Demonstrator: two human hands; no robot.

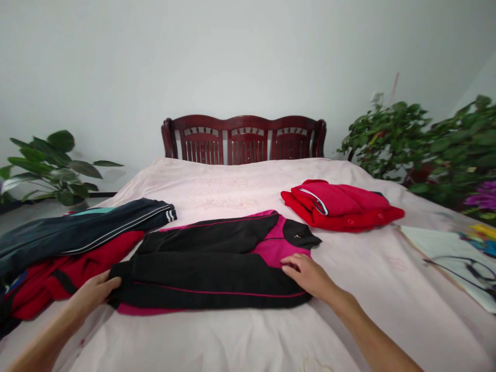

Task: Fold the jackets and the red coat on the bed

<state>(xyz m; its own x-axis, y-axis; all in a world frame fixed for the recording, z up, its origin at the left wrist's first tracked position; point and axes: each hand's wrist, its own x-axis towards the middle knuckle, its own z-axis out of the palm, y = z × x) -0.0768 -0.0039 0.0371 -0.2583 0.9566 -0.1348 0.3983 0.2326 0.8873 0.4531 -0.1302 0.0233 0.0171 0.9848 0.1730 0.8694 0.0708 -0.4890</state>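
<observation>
A black and magenta zip-neck jacket (217, 268) lies flat across the bed, its collar to the right and its sleeves laid lengthwise over the body. My left hand (95, 292) grips its left end near a cuff, thumb on top and the other fingers hidden beneath. At the shoulder below the collar, my right hand (308, 274) is closed with bent fingers on the cloth. Close to my left hand lies a red garment (87, 263) with a black band, partly under dark navy track pants (112, 227) with white stripes.
Folded red clothes (344, 206) are stacked at the right on the pink bedsheet (217, 341). Glasses (470, 268) rest on a pale board or paper (430, 240) at the right edge. Behind are a wooden headboard (248, 124) and leafy plants (391, 134) on both sides.
</observation>
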